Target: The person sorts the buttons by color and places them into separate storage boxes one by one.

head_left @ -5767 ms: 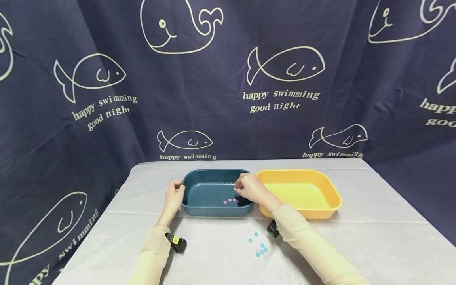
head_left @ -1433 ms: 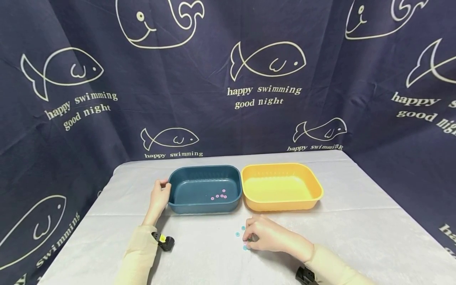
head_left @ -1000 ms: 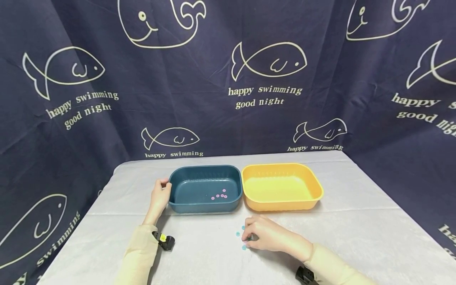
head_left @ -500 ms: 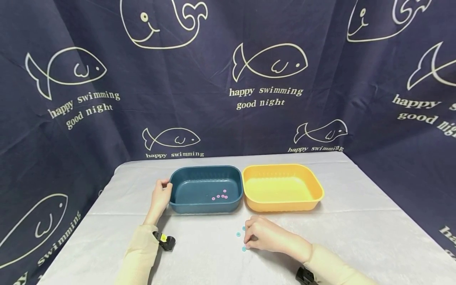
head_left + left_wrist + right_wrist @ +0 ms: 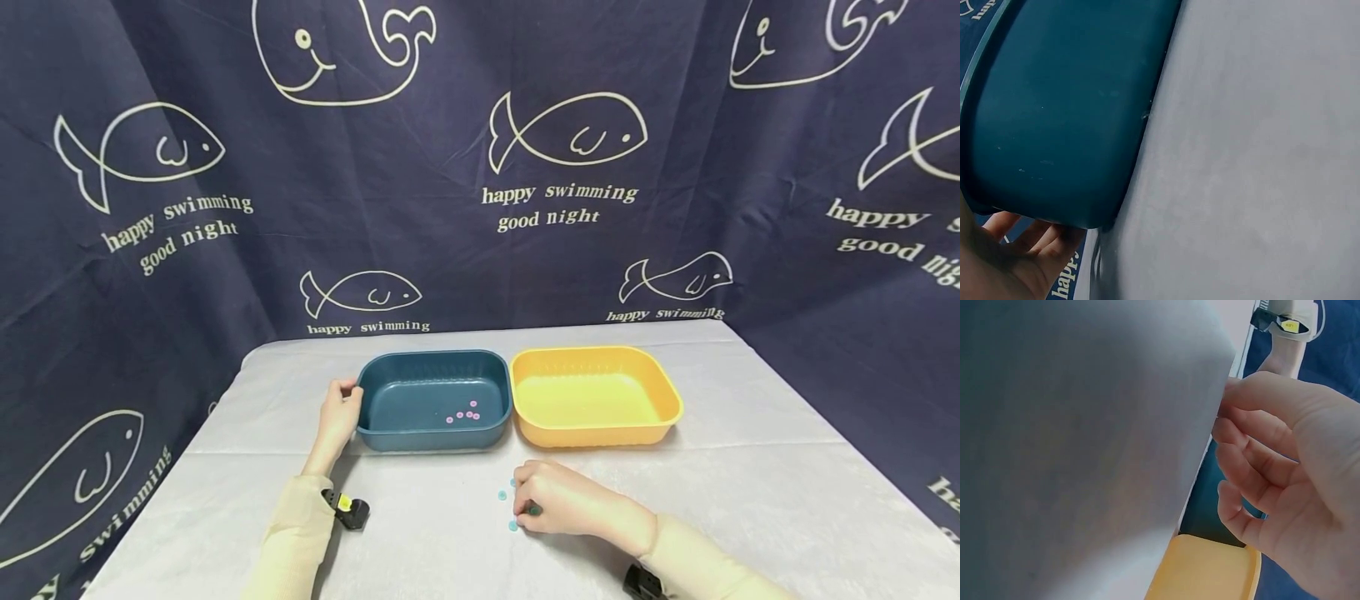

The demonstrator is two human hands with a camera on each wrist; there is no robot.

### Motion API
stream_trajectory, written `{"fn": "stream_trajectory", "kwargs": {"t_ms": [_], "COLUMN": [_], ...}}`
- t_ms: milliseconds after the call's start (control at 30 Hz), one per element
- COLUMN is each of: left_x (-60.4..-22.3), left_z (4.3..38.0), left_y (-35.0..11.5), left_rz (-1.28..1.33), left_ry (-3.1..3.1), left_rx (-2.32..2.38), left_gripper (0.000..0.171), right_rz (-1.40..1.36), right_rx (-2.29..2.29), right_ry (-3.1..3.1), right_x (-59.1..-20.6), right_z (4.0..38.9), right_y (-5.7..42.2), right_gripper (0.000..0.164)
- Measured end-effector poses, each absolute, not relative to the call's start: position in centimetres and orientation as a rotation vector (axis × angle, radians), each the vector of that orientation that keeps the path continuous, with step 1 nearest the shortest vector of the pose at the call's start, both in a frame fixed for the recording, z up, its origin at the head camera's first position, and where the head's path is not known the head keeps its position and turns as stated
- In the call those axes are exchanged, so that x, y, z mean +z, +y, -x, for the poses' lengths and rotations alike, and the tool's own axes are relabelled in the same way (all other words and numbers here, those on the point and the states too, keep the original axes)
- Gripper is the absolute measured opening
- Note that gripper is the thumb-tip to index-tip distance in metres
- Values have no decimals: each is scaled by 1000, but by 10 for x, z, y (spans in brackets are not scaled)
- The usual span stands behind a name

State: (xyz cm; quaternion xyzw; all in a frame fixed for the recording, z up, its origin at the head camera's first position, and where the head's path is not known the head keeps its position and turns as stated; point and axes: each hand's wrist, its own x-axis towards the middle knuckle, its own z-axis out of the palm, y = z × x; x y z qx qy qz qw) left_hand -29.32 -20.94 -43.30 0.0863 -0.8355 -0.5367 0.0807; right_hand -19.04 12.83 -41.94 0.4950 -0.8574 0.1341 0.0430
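Observation:
In the head view my left hand (image 5: 339, 412) grips the left end of a dark teal plastic bin (image 5: 435, 440). Its fingers (image 5: 1054, 240) curl against the end wall in the left wrist view. Several small pink round buttons (image 5: 460, 415) lie on the bin's floor, toward its right side. My right hand (image 5: 558, 500) is low over the table, thumb and index finger pinched together on a pink button that the fingertips almost wholly hide. Light blue buttons (image 5: 502, 495) lie around these fingertips, one just in front (image 5: 513, 526) and another partly seen under the palm (image 5: 534, 509).
A yellow bin (image 5: 600, 435) stands right beside the teal one, their ends nearly meeting. Both rest on a table with a pale grey cloth (image 5: 420, 533). Behind hangs a dark blue curtain (image 5: 465, 225) printed with fish.
My right hand has gone from above the teal bin down to the buttons on the table, and the pink button there has vanished under its fingertips. The left hand stays at the bin.

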Motion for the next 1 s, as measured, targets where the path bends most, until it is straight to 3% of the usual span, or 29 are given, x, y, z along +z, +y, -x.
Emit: {"fn": "stream_trajectory", "kwargs": {"t_ms": [1000], "left_x": [-434], "left_z": [294], "left_y": [-210], "left_rz": [-252], "left_ry": [-2506], "left_rx": [-1598], "left_gripper": [38], "right_rz": [-1354], "right_rx": [773], "right_ry": [-2596], "right_x": [-409], "right_z": [193], "right_y": [140], "right_gripper": [7]}}
